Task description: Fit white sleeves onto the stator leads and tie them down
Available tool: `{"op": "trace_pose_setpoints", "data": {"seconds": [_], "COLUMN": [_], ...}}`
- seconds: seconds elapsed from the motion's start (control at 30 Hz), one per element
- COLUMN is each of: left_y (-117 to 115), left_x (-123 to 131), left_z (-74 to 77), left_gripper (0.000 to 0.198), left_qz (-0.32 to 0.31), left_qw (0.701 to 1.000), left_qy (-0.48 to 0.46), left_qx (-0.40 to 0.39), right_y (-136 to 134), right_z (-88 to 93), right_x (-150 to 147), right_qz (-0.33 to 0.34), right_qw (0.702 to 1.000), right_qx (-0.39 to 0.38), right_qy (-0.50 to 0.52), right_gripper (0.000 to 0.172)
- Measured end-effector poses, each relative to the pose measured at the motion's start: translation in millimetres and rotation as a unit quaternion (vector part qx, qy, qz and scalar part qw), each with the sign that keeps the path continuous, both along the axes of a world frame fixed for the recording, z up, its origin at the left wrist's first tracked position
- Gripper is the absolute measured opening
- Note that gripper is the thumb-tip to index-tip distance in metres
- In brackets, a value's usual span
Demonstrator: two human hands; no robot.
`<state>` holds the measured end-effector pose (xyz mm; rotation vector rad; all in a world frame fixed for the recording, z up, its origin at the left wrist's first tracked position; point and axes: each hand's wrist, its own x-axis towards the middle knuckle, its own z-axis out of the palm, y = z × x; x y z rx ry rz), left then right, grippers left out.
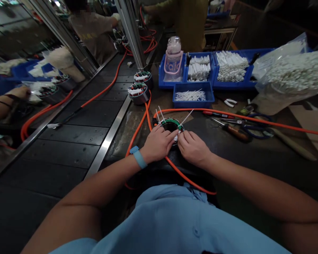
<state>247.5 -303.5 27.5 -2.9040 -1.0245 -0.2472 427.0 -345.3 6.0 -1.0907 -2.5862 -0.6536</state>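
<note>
Beside conveyor edge point(108, 137): hands point(159, 144) on stator point(170, 125).

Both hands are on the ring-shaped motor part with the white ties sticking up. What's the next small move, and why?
Probably pull snug the tie that the right hand pinches at the motor part, while the left hand steadies it. Several white ties stand loose above the ring, so they look untightened.

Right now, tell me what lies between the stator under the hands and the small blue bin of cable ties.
In the head view, only an orange cable crosses between stator and bin.
</note>
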Motion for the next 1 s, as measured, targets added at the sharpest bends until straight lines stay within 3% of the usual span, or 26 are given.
{"op": "trace_pose_setpoints", "data": {"seconds": [0.13, 0.2, 0.23, 0.3, 0.4, 0.43, 0.53, 0.7, 1.0], "left_y": [-7, -9, -10, -11, -14, -14, -14, -13, -15], "left_x": [6, 8, 8, 9, 11, 11, 11, 10, 11], "left_z": [-0.2, -0.9, -1.6, -3.4, -6.2, -7.0, -8.2, -7.4, -4.1], "left_gripper": [0.038, 0.036, 0.036, 0.036, 0.036, 0.037, 0.037, 0.037, 0.041], "left_qz": [0.02, 0.026, 0.03, 0.043, 0.061, 0.063, 0.06, 0.057, 0.061], "left_qw": [0.999, 0.999, 0.998, 0.997, 0.996, 0.995, 0.996, 0.996, 0.997], "left_qy": [-0.018, -0.03, -0.035, -0.043, -0.054, -0.057, -0.06, -0.05, -0.039], "left_qx": [0.028, 0.034, 0.035, 0.038, 0.042, 0.043, 0.042, 0.044, 0.003], "right_y": [11, 27, 37, 60, 91, 99, 114, 116, 122], "right_z": [1.3, 9.2, 15.9, 33.2, 57.7, 62.5, 65.0, 55.9, 56.0], "right_x": [16, 47, 70, 124, 206, 228, 266, 269, 285], "right_qz": [0.038, -0.012, -0.068, -0.261, -0.441, -0.52, -0.583, -0.549, -0.538], "right_qw": [0.994, 0.982, 0.971, 0.915, 0.82, 0.784, 0.788, 0.831, 0.828], "right_qx": [-0.088, -0.124, -0.117, -0.028, 0.091, 0.103, 0.053, 0.042, 0.064], "right_qy": [0.055, 0.143, 0.197, 0.307, 0.354, 0.323, 0.192, 0.083, 0.145], "right_gripper": [0.029, 0.025, 0.025, 0.028, 0.046, 0.052, 0.045, 0.031, 0.03]}}
